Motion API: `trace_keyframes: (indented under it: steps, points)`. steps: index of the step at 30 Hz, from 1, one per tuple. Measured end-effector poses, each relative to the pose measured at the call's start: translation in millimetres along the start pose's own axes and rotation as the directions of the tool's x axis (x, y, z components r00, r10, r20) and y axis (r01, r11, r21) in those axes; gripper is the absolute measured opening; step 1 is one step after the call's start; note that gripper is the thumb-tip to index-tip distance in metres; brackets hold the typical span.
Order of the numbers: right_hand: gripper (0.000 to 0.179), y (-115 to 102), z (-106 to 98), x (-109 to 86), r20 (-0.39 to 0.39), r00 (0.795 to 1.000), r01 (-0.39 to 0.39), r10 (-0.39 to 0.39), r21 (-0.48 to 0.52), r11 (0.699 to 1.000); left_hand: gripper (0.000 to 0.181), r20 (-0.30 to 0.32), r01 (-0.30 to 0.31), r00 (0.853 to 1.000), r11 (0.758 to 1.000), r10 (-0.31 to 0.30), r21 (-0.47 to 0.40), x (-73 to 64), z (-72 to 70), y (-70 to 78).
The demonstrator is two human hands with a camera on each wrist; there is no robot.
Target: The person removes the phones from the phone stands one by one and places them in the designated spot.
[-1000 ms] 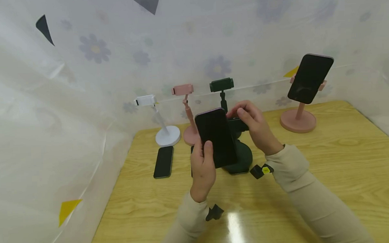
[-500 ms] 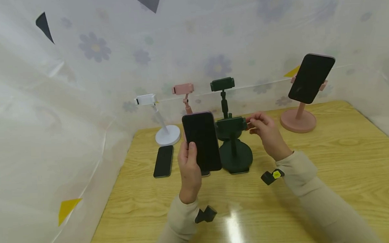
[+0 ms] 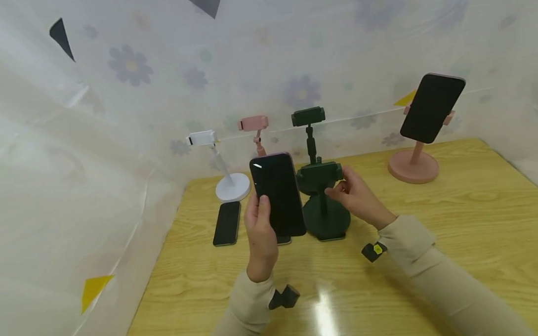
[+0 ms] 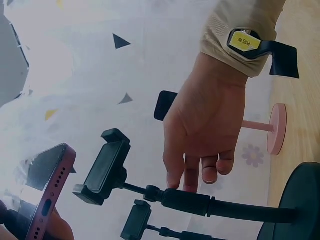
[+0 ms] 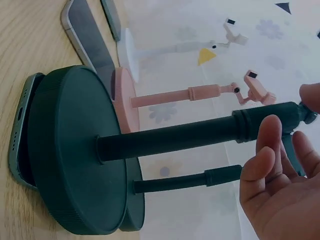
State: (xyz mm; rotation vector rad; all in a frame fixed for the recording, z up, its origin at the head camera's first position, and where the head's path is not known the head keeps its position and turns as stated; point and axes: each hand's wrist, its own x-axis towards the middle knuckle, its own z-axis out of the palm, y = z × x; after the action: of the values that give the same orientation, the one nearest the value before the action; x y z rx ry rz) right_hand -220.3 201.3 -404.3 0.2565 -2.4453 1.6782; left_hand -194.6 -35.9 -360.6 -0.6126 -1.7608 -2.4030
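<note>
My left hand [image 3: 260,237] grips a black-screened smartphone [image 3: 279,197] upright, thumb along its near face. The phone's purple-pink edge [image 4: 52,195] shows in the left wrist view. Right of it stands a dark green phone stand [image 3: 326,220], its clamp [image 3: 319,174] holding no phone. My right hand [image 3: 361,199] pinches this stand around the upper pole and joint just under the clamp. In the right wrist view its fingertips [image 5: 270,130] lie against the thick upper pole [image 5: 270,120]. The exact contact behind the pole is partly hidden.
Behind are a second green stand [image 3: 309,117], a pink stand [image 3: 253,123] and a white stand [image 3: 232,188]. A phone [image 3: 227,224] lies at left; others lie partly covered. Another pink stand [image 3: 413,167] at right bears a phone [image 3: 432,108]. A patterned curtain [image 3: 160,112] stands behind.
My left hand has moved left with the smartphone, uncovering the near green stand. The right hand went right to the clamp's end, then down to the pole beneath the clamp.
</note>
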Motion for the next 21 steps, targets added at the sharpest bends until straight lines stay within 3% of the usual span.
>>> trace_keyframes:
  steps: [3,6,9,12,15,21]
  points:
    - [0.048,1.4,5.7,3.8,-0.001,1.0,-0.017,0.017,-0.046,0.999,0.046,0.037,-0.047,0.998,0.999,0.047,-0.004,-0.4,-3.5,-0.6]
    - [0.049,3.3,10.5,7.1,-0.032,0.999,-0.039,0.036,-0.11,0.993,0.047,0.119,-0.102,0.988,0.995,0.101,0.006,-1.2,-6.8,-0.2]
    - [0.036,7.3,15.3,10.8,-0.06,0.998,-0.031,0.018,-0.217,0.976,0.046,0.155,-0.111,0.983,0.993,0.102,0.048,-4.5,-10.4,1.3]
    - [0.024,10.3,19.2,13.6,-0.065,0.996,0.033,-0.054,-0.288,0.957,0.043,0.128,-0.097,0.988,0.99,0.083,0.101,-9.1,-16.0,3.3]
    - [0.019,11.2,18.6,13.9,-0.055,0.993,0.084,-0.103,-0.276,0.958,0.04,0.09,-0.105,0.992,0.984,0.092,0.145,-11.3,-22.6,4.7]
    - [0.022,11.3,0.6,10.7,-0.073,0.994,0.057,-0.077,-0.243,0.968,0.037,0.081,-0.125,0.99,0.974,0.111,0.191,-12.0,-35.0,5.7]
